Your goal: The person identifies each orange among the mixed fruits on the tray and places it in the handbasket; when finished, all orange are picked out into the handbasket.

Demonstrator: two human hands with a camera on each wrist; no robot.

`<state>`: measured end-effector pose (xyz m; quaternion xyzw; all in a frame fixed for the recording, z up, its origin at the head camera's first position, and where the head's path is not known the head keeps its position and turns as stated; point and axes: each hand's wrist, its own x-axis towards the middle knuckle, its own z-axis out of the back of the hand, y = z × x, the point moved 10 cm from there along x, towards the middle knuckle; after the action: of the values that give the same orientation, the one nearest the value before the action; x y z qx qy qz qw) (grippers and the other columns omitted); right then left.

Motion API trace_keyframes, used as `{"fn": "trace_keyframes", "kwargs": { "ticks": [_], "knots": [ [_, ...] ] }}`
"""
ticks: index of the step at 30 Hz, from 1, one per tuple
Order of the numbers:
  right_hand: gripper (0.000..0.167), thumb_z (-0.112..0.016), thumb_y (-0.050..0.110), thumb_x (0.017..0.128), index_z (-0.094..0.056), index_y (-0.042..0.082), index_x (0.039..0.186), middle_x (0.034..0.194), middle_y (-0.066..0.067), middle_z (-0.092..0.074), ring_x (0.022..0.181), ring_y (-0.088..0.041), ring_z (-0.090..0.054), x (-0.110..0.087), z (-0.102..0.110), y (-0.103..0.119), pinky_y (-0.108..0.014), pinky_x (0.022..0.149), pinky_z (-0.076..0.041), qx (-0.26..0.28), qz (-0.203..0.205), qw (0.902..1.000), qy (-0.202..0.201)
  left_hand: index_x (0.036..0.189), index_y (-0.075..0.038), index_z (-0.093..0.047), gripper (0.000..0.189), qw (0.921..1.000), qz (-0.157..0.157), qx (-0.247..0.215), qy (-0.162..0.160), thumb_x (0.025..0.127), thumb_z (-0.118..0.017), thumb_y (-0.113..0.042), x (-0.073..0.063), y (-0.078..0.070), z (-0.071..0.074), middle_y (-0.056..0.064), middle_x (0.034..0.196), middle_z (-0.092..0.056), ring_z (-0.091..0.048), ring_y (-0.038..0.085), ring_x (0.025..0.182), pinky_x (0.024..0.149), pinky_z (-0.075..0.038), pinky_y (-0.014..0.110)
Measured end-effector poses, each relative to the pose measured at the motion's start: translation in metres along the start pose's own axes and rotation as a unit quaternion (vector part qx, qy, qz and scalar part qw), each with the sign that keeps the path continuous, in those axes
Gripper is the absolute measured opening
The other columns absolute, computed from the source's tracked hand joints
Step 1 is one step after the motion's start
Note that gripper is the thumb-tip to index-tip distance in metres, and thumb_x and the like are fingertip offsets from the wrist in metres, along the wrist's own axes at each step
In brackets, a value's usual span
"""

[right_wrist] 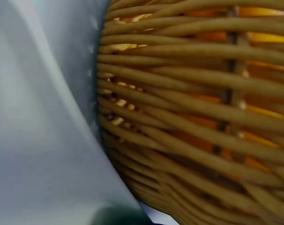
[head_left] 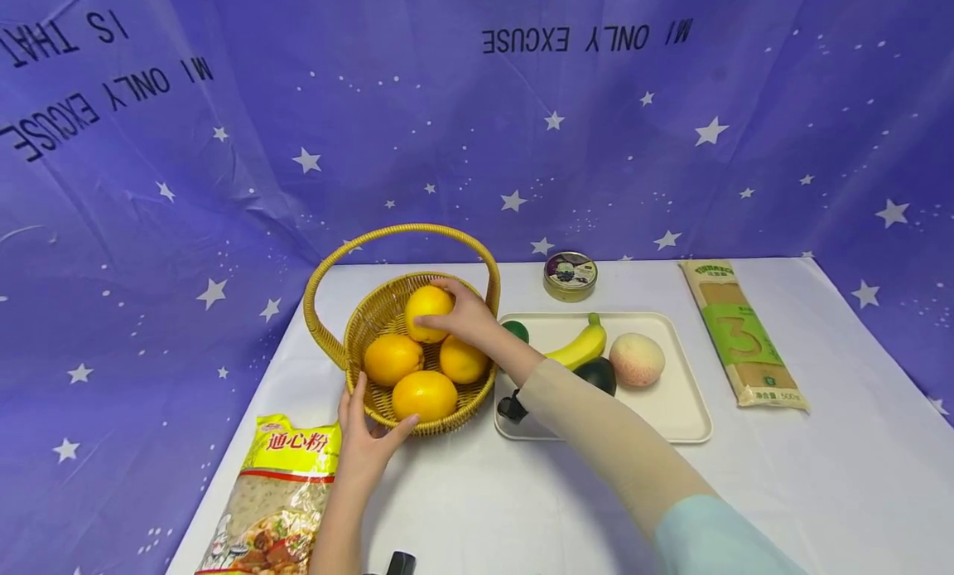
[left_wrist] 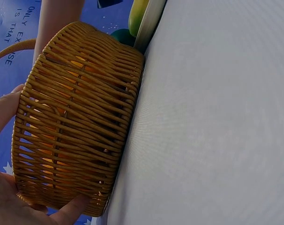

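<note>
A round wicker basket (head_left: 447,422) with a tall hooped handle stands at the table's left side, several oranges (head_left: 425,395) inside. My right hand (head_left: 469,316) reaches over its right rim and holds an orange (head_left: 427,310) at the back, fingers over the top and thumb on the near side. My left hand (head_left: 365,446) grips the basket's near left side. In the left wrist view, its thumb lies at the rim and a fingertip (left_wrist: 78,206) low on the woven wall (left_wrist: 76,122). Only the basket's wall (right_wrist: 193,93) shows close up in the right wrist view; the right hand is hidden there.
Right of the basket, a cream tray (head_left: 689,417) holds a banana (head_left: 585,345), a peach (head_left: 637,359) and dark green items, partly beneath the right forearm. A round tin (head_left: 570,275) stands behind it, a noodle packet (head_left: 745,335) far right. A pasta bag (head_left: 279,496) lies front left.
</note>
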<state>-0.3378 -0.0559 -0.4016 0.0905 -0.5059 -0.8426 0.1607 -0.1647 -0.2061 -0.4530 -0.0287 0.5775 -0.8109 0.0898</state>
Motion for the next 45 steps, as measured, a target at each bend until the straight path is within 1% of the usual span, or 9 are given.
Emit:
{"fn": "trace_keyframes", "kwargs": {
  "ticks": [3, 8, 13, 19, 27, 30, 34, 40, 45],
  "knots": [
    [0.075, -0.078, 0.040, 0.080, -0.045, 0.017, 0.143, 0.134, -0.005, -0.052, 0.112, -0.021, -0.055, 0.004, -0.002, -0.007, -0.038, 0.094, -0.047, 0.006, -0.009, 0.9999, -0.002, 0.157, -0.019, -0.004, 0.105, 1.0000, 0.000, 0.003, 0.000, 0.083, -0.077, -0.033, 0.000, -0.001, -0.001, 0.011, 0.158, 0.013, -0.022, 0.045, 0.138, 0.108, -0.031, 0.053],
    [0.075, -0.076, 0.040, 0.081, -0.043, 0.015, 0.144, 0.135, -0.006, -0.052, 0.110, -0.023, -0.056, 0.007, -0.005, -0.015, -0.039, 0.092, -0.048, -0.007, -0.021, 0.9997, -0.001, 0.157, -0.019, -0.005, 0.105, 1.0000, -0.003, 0.001, 0.001, 0.083, -0.077, -0.031, 0.001, 0.000, -0.003, 0.011, 0.158, 0.012, -0.026, 0.047, 0.136, 0.107, -0.033, 0.053],
    [0.075, -0.075, 0.041, 0.083, -0.043, 0.016, 0.146, 0.139, -0.007, -0.050, 0.116, -0.025, -0.054, 0.006, -0.007, -0.020, -0.041, 0.096, -0.046, -0.025, -0.041, 0.9987, 0.013, 0.157, -0.020, -0.004, 0.105, 1.0000, 0.000, 0.002, 0.002, 0.083, -0.078, -0.032, 0.000, 0.001, -0.005, 0.011, 0.158, 0.011, -0.023, 0.045, 0.138, 0.108, -0.032, 0.053],
    [0.069, -0.075, 0.033, 0.085, -0.045, 0.016, 0.144, 0.142, -0.006, -0.048, 0.122, -0.024, -0.050, 0.004, -0.013, -0.017, -0.040, 0.101, -0.042, -0.093, -0.031, 0.9944, 0.037, 0.157, -0.021, -0.004, 0.105, 1.0000, 0.000, 0.002, 0.002, 0.083, -0.077, -0.033, -0.001, 0.000, -0.004, 0.011, 0.158, 0.012, -0.022, 0.044, 0.138, 0.108, -0.031, 0.053],
    [0.070, -0.073, 0.033, 0.086, -0.043, 0.016, 0.146, 0.145, -0.008, -0.043, 0.124, -0.025, -0.048, -0.002, -0.010, -0.011, -0.042, 0.102, -0.041, -0.110, -0.024, 0.9934, 0.023, 0.157, -0.021, -0.002, 0.106, 1.0000, 0.002, 0.003, 0.003, 0.083, -0.077, -0.033, -0.002, -0.002, -0.003, 0.011, 0.158, 0.013, -0.021, 0.044, 0.139, 0.108, -0.031, 0.053],
    [0.070, -0.072, 0.034, 0.086, -0.041, 0.016, 0.147, 0.147, -0.009, -0.040, 0.125, -0.025, -0.048, -0.007, -0.007, -0.005, -0.042, 0.103, -0.040, -0.117, -0.007, 0.9929, 0.017, 0.157, -0.022, -0.002, 0.106, 1.0000, 0.004, 0.001, 0.003, 0.083, -0.077, -0.033, -0.002, -0.001, -0.002, 0.010, 0.158, 0.014, -0.021, 0.044, 0.139, 0.108, -0.031, 0.053],
    [0.069, -0.072, 0.032, 0.087, -0.042, 0.014, 0.146, 0.148, -0.007, -0.040, 0.129, -0.026, -0.045, -0.015, 0.001, 0.007, -0.042, 0.105, -0.039, -0.096, 0.026, 0.9949, 0.011, 0.157, -0.023, -0.001, 0.106, 1.0000, 0.005, -0.004, 0.002, 0.083, -0.077, -0.033, -0.001, -0.001, -0.001, 0.010, 0.158, 0.015, -0.021, 0.045, 0.139, 0.108, -0.031, 0.052],
    [0.068, -0.072, 0.030, 0.087, -0.042, 0.015, 0.146, 0.148, -0.005, -0.041, 0.127, -0.032, -0.048, -0.032, 0.018, 0.014, -0.041, 0.103, -0.042, -0.027, 0.053, 0.9982, 0.007, 0.157, -0.024, -0.001, 0.107, 1.0000, 0.007, -0.003, 0.004, 0.083, -0.077, -0.034, -0.001, 0.000, -0.001, 0.010, 0.158, 0.015, -0.021, 0.045, 0.139, 0.109, -0.031, 0.052],
    [0.066, -0.072, 0.035, 0.087, -0.044, 0.021, 0.146, 0.145, 0.001, -0.044, 0.123, -0.029, -0.051, -0.052, 0.033, 0.022, -0.044, 0.101, -0.043, 0.012, 0.072, 0.9973, -0.005, 0.157, -0.024, -0.002, 0.106, 1.0000, 0.009, 0.001, 0.001, 0.083, -0.078, -0.033, 0.000, 0.001, 0.000, 0.010, 0.158, 0.016, -0.019, 0.044, 0.140, 0.109, -0.030, 0.053]
  ]
}}
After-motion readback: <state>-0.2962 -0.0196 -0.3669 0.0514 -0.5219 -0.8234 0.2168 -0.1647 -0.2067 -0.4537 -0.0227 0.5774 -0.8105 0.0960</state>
